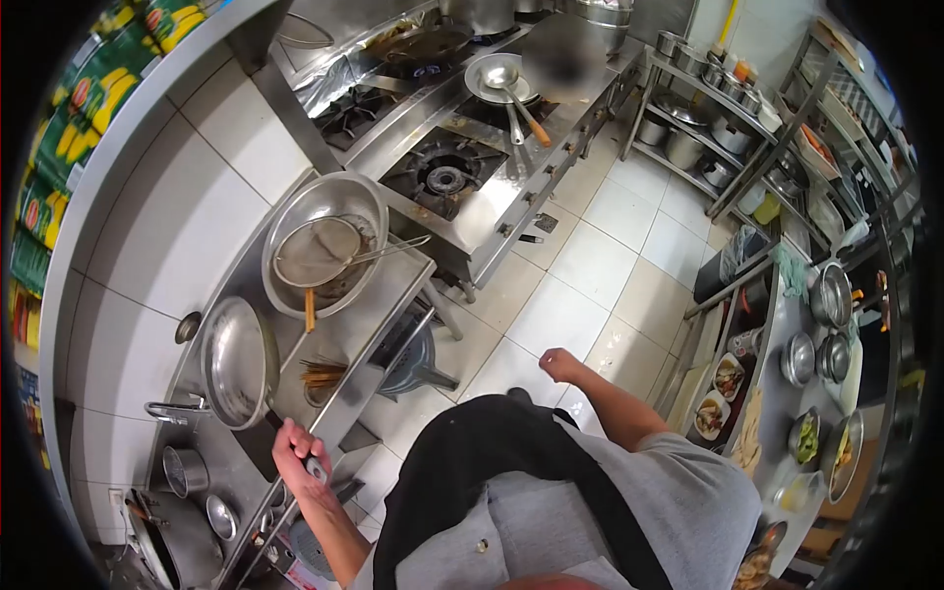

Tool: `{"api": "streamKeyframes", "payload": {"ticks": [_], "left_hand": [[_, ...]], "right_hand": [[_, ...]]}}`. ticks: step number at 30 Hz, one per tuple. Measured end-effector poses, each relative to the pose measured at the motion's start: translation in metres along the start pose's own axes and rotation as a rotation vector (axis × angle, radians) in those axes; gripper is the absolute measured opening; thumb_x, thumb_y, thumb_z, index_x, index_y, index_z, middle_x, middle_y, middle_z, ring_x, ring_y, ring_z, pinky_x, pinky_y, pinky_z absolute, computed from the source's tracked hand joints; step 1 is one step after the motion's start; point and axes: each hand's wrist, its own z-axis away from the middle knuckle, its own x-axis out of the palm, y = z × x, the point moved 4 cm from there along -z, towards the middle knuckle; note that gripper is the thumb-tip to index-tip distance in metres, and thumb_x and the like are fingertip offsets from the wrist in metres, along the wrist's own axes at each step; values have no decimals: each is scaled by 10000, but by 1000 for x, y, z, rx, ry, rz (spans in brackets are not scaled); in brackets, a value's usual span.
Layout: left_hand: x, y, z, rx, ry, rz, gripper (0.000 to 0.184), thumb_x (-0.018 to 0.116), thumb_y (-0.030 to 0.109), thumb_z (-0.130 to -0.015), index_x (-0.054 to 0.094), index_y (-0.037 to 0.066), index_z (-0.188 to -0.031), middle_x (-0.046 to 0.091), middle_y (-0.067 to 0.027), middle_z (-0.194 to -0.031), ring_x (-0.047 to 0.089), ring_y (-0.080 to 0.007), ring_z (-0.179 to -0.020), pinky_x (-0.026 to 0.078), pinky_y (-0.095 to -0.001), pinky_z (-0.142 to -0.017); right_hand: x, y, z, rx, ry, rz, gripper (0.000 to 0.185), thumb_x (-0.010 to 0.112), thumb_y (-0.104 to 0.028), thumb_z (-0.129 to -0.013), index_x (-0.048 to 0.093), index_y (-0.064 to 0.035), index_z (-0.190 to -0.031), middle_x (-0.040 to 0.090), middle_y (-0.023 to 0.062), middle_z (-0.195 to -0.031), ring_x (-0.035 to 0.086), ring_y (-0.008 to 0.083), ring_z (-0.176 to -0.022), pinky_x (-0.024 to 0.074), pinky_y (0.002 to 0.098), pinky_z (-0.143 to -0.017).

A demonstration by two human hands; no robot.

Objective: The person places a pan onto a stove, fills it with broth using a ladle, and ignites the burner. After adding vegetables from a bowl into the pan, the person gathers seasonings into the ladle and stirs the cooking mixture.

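**Pan (236, 364) held by its handle (275, 420)**

Our left hand (295, 452) is closed around the handle, the pan beside the metal bowl (368, 208); moving it calls for a steady wrist. Our right hand (560, 365) is well apart; how tightly it curls, we cannot tell.

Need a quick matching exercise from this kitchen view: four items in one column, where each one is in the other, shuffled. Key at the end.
Items
1. Frying pan
2. Mesh sieve
3. Ladle
4. Right hand

Places
A. On a round dish on the stove
B. Out over the floor tiles
C. Held by its handle in the left hand
D. Inside a wide metal bowl

Pairs: 1-C, 2-D, 3-A, 4-B
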Motion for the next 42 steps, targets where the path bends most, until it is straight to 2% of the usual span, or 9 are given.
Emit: {"api": "streamKeyframes", "payload": {"ticks": [4, 6, 9, 13, 16, 20, 25, 33, 42], "left_hand": [[94, -26, -2, 36, -150, -10, 282, 575, 172, -963, 458, 134, -709, 417, 56, -575, 386, -53, -419, 377, -249, -415], [134, -32, -10, 37, -198, -34, 266, 568, 164, -972, 466, 126, -728, 424, 57, -580, 377, -42, -413, 376, -242, -410], [199, -33, -13, -27, -317, 31, 157, 557, 149, -983, 499, 96, -847, 436, 62, -605, 370, -19, -406, 361, -236, -389], [287, -64, -10, -131, -404, 46, 58, 549, 134, -983, 540, 87, -1016, 425, 71, -625, 385, -6, -410, 370, -233, -381], [336, -115, -14, -230, -481, -33, 92, 555, 126, -967, 549, 109, -1058, 441, 57, -618, 408, -47, -399, 383, -266, -380], [402, -197, -35, -398, -632, -7, 109, 556, 93, -948, 530, 121, -1050, 465, 27, -619, 456, -95, -415, 416, -316, -435], [476, -278, -96, -458, -656, -132, 131, 598, 91, -911, 483, 119, -964, 466, 26, -624, 437, -91, -412, 396, -302, -424], [530, -335, -202, -401, -627, -377, 197, 625, 56, -887, 432, 101, -882, 473, -19, -635, 455, -125, -429, 408, -321, -424], [577, -384, -291, -341, -513, -569, 188, 641, 43, -855, 459, 84, -883, 489, -29, -636, 484, -152, -439, 438, -343, -442]], "right_hand": [[-56, 76, 2, 45, 108, -79, 330, 550, -261, -840, 705, 24, -899, 707, 205, -916, 680, 358, -857, 546, 401, -809], [-51, 166, -12, -178, -228, 750, 304, 579, -252, -893, 668, 6, -1028, 670, 176, -853, 697, 254, -726, 586, 379, -635], [-67, 225, 28, 261, -299, 454, 291, 583, -226, -902, 658, -18, -1093, 658, 189, -1050, 695, 309, -904, 583, 417, -749], [-79, 216, 66, -39, -413, 1001, 340, 555, -242, -905, 643, -48, -1169, 609, 157, -1254, 661, 355, -1009, 551, 442, -847], [-85, 227, 64, 624, 20, -223, 442, 704, -190, -830, 608, 26, -1203, 599, 173, -1275, 625, 352, -1091, 576, 421, -876], [-86, 252, -27, 25, -363, 393, 499, 736, -210, -788, 618, -22, -1235, 606, 193, -1249, 633, 342, -1072, 545, 395, -945], [-278, 85, -159, 262, 191, -362, 407, 559, -309, -944, 653, 38, -1134, 688, 169, -1048, 667, 257, -843, 578, 374, -715], [-436, -120, -347, 17, 347, -367, 377, 627, -302, -883, 670, 34, -1049, 676, 171, -864, 673, 265, -845, 552, 401, -733], [-444, -139, -432, 82, -149, -879, 126, 614, -131, -900, 558, -26, -942, 520, 73, -703, 563, 196, -624, 524, 361, -513]]}}
